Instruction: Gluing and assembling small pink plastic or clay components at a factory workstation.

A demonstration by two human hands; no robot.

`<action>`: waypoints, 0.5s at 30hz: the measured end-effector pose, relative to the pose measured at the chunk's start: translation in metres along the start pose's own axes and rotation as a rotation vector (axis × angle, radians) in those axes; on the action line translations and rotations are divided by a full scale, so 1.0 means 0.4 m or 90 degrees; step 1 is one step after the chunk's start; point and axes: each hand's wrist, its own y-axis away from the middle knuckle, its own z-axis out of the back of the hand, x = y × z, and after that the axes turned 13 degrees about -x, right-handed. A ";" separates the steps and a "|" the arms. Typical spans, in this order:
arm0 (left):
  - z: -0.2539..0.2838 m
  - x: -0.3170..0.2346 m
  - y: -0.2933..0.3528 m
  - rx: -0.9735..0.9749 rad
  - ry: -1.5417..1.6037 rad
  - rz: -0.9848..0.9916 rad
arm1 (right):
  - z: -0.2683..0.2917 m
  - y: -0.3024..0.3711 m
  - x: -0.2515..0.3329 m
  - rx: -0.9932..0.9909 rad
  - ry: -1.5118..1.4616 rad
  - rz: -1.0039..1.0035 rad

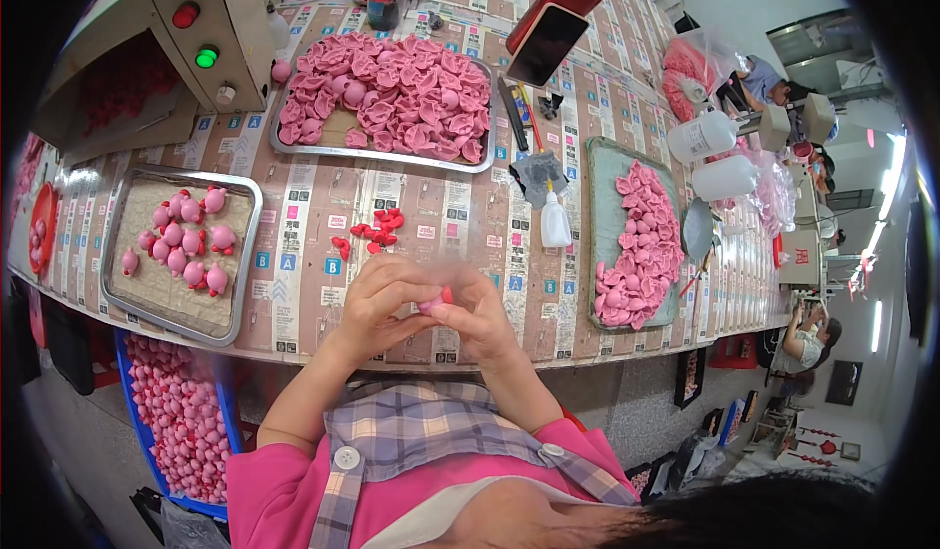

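Close to the table's near edge, my left hand (380,306) pinches a small pink toy part (428,305). My right hand (479,322) meets it from the other side, its thumb and fingertip closed on a small red piece (446,295) against the pink part. Its upper fingers are smeared by motion. Just beyond my hands lies a loose group of red pieces (378,229). To the left, a metal tray (247,245) lined with brown paper holds several round pink figures (178,236) with red parts attached.
A large metal tray (382,156) of pink shells is at the back, a green tray (609,182) of pink parts on the right. Between them stand a white glue bottle (555,224) and a phone (548,47). A machine housing (220,20) is far left; below, a blue crate (137,422).
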 end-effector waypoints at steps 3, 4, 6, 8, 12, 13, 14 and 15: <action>0.000 -0.001 -0.002 0.007 0.008 0.003 | 0.000 0.000 -0.003 0.002 -0.019 -0.002; 0.000 -0.001 -0.003 0.011 0.011 0.004 | 0.001 0.001 -0.003 0.005 -0.022 0.005; 0.003 -0.002 -0.001 0.012 0.008 0.005 | -0.006 0.004 0.001 0.004 -0.026 -0.007; 0.004 -0.002 0.000 0.012 0.006 0.006 | -0.008 0.006 0.003 0.001 -0.029 -0.018; -0.001 -0.002 -0.003 0.017 0.008 -0.001 | -0.002 0.006 0.002 0.005 -0.015 0.009; -0.003 -0.001 -0.004 0.016 0.012 -0.004 | -0.002 0.006 0.002 0.006 -0.019 0.013; -0.007 -0.002 -0.003 0.020 0.023 -0.005 | 0.000 0.007 0.001 -0.004 -0.017 0.018; -0.004 -0.002 0.000 0.017 0.005 -0.006 | -0.002 0.007 -0.002 -0.007 -0.006 0.013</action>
